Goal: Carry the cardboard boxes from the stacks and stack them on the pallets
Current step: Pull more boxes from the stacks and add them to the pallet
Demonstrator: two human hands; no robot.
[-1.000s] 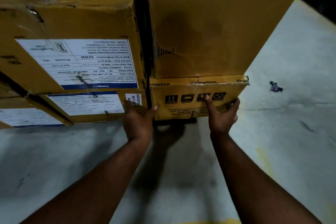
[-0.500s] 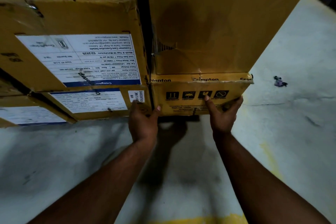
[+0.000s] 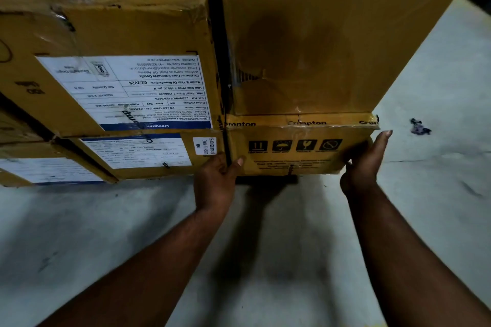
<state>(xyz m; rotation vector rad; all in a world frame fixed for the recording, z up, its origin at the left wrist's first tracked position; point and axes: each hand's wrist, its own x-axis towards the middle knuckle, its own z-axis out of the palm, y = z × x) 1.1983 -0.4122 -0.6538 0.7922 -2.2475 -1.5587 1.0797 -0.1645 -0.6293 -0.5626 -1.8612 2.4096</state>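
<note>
Left hand: gripping the lower box's left edge — thumb curling onto its front.
Right hand: clasping its right corner.
Lower box: sitting between both hands, under a larger box.

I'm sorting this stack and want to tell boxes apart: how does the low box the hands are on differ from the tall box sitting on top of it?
The low box shows a short face with four black handling symbols; the tall box shows a much higher, plain face. The left hand and right hand grip the low box's ends; neither touches the tall box. Both are brown cardboard.
</note>
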